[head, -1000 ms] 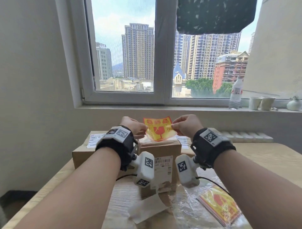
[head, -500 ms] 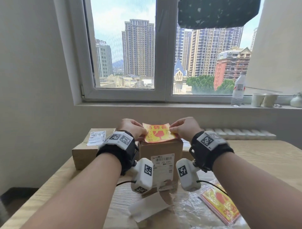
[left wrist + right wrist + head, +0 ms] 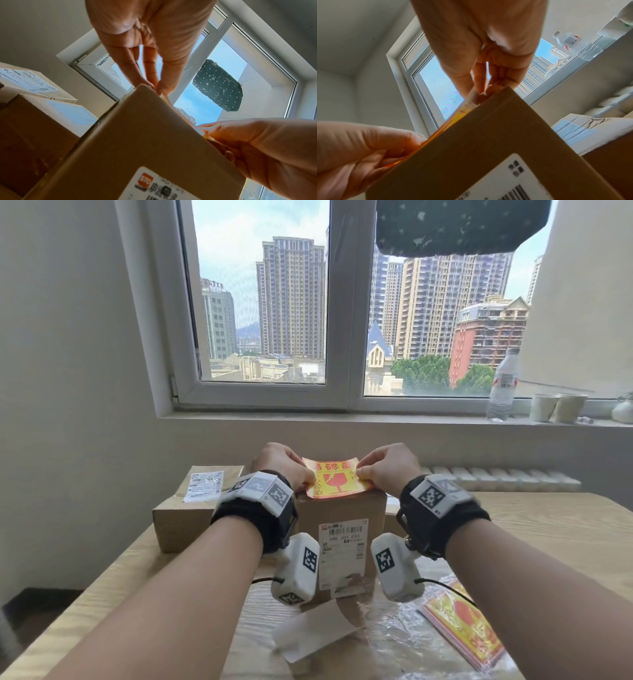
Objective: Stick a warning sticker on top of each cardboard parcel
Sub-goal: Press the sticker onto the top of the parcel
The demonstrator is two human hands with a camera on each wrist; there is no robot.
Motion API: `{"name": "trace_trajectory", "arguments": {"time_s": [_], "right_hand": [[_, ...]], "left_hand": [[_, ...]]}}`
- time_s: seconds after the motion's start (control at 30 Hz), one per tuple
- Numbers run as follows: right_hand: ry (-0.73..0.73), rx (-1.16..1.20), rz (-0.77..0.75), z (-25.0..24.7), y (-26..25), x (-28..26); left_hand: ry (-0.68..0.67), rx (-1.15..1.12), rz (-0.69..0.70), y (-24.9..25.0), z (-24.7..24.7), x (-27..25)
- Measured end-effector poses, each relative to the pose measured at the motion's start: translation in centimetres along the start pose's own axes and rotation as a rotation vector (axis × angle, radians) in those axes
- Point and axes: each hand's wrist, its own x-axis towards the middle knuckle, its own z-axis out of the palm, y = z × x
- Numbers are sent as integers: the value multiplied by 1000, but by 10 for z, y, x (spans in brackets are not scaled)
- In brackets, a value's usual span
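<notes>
A yellow warning sticker (image 3: 337,477) with a red broken-glass mark lies over the top of the upright cardboard parcel (image 3: 342,510) in the middle. My left hand (image 3: 281,465) pinches the sticker's left edge and my right hand (image 3: 388,465) pinches its right edge. The sticker's near edge sits at the parcel's front top edge; its far part looks slightly raised. In the left wrist view my left hand (image 3: 154,83) pinches at the parcel's (image 3: 137,142) corner. The right wrist view shows the sticker's orange edge (image 3: 453,119) along the parcel's (image 3: 488,148) top edge.
A flat parcel (image 3: 195,501) with a white label lies at the left, and another is behind the middle one at the right. A stack of stickers (image 3: 462,628) in clear wrap and a white backing sheet (image 3: 308,635) lie on the wooden table (image 3: 548,525). A bottle (image 3: 501,385) and cups stand on the sill.
Both hands have lowered the sticker from the air in front of the parcel down onto its top. The sticker now lies nearly flat instead of curled.
</notes>
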Motion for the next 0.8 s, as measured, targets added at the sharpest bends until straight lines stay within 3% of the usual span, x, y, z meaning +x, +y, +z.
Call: {"name": "trace_trajectory", "arguments": {"time_s": [0.57, 0.8], "right_hand": [[-36, -36, -11, 3, -2, -5], [6, -187, -159, 1, 3, -6]], "left_hand": [[19, 160, 74, 0, 2, 0], [0, 137, 68, -3, -1, 3]]}}
